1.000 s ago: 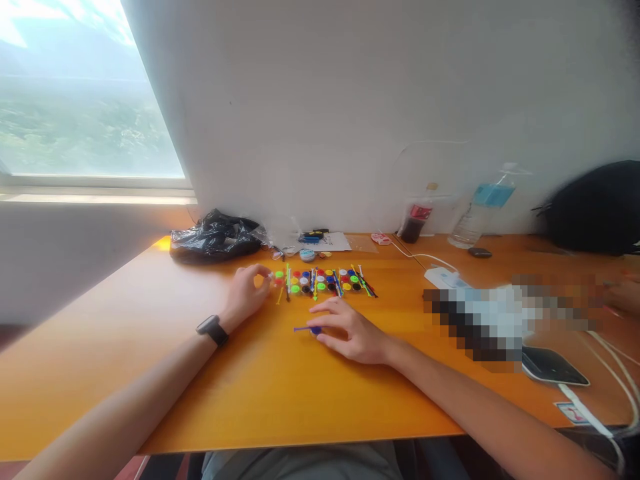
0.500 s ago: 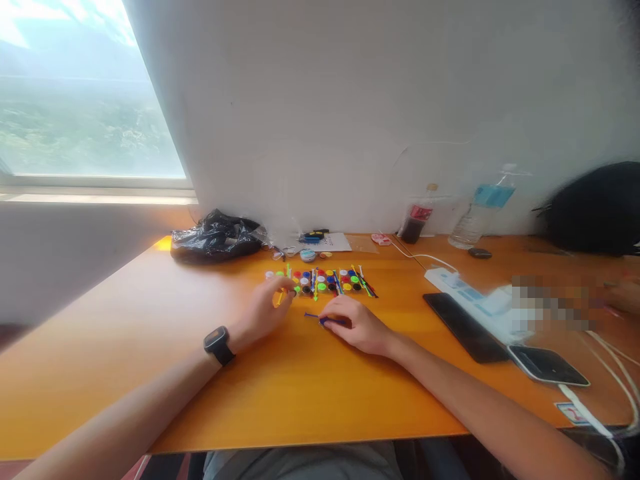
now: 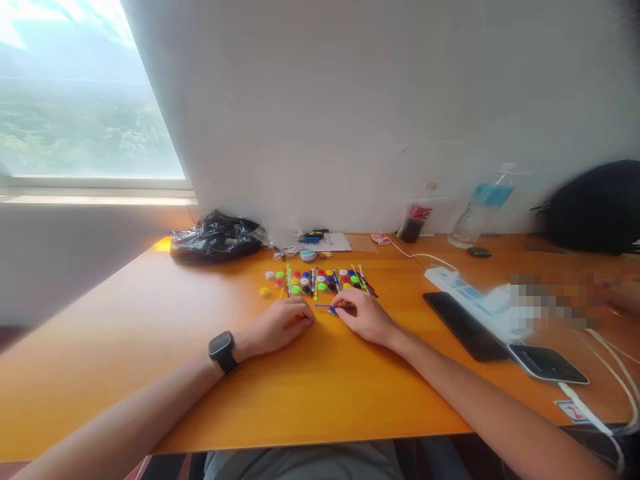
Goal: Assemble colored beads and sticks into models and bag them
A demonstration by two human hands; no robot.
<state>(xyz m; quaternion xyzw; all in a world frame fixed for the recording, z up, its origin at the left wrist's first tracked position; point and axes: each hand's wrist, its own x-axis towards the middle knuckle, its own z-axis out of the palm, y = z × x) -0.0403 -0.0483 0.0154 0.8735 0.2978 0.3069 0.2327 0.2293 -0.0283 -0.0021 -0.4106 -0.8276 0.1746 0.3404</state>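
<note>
My right hand (image 3: 366,315) pinches a thin blue plastic stick (image 3: 323,306) just above the table, and the stick juts out to the left of the fingertips. To its left, my left hand (image 3: 280,325), with a black watch on the wrist, has its fingers curled together near the table; whether they hold anything is hidden. Beyond both hands lie small round pieces in several colours, among them a green piece (image 3: 296,290) and a yellow piece (image 3: 265,292). Between groups of them lie thin sticks, including a green stick (image 3: 289,277).
A black plastic bag (image 3: 217,237) sits at the back left. Along the wall stand a cola bottle (image 3: 416,220) and a water bottle (image 3: 473,217). To the right lie a black phone (image 3: 463,325), a white power strip (image 3: 457,287), another phone (image 3: 547,364) and cables. Someone's hand (image 3: 625,293) shows at the right edge.
My left hand has drawn away from the round pieces, rightward and nearer to me, its fingers now curled. My right hand has shifted slightly right and away with the blue stick.
</note>
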